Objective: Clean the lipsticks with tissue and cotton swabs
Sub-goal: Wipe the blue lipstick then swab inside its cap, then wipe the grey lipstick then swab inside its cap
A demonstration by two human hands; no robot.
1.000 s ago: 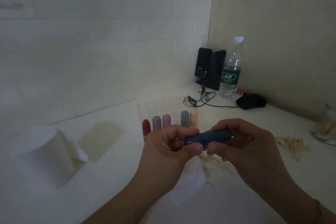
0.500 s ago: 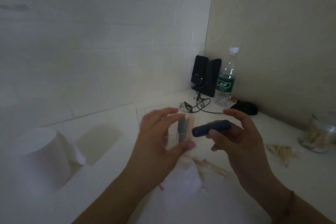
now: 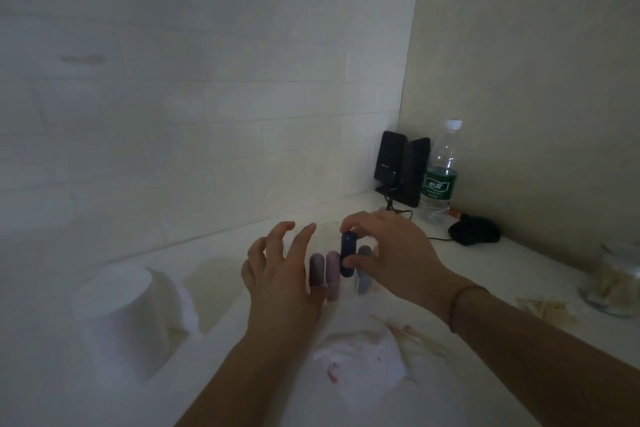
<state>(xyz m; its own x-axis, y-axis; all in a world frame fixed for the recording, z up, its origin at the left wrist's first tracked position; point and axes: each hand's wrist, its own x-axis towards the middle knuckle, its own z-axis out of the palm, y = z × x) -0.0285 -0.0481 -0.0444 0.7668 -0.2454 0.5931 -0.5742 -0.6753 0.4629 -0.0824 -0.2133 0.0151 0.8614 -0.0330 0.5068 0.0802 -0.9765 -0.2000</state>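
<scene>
Green label wrapped round clear water bottle, standing just right of black speaker in the corner; white characters printed on label, two large ones above a smaller line, too blurred to make out. Small pale marking on front face of speaker, left of bottle, low on the panel; unreadable. No other text, number or sign legible anywhere near bottle
</scene>
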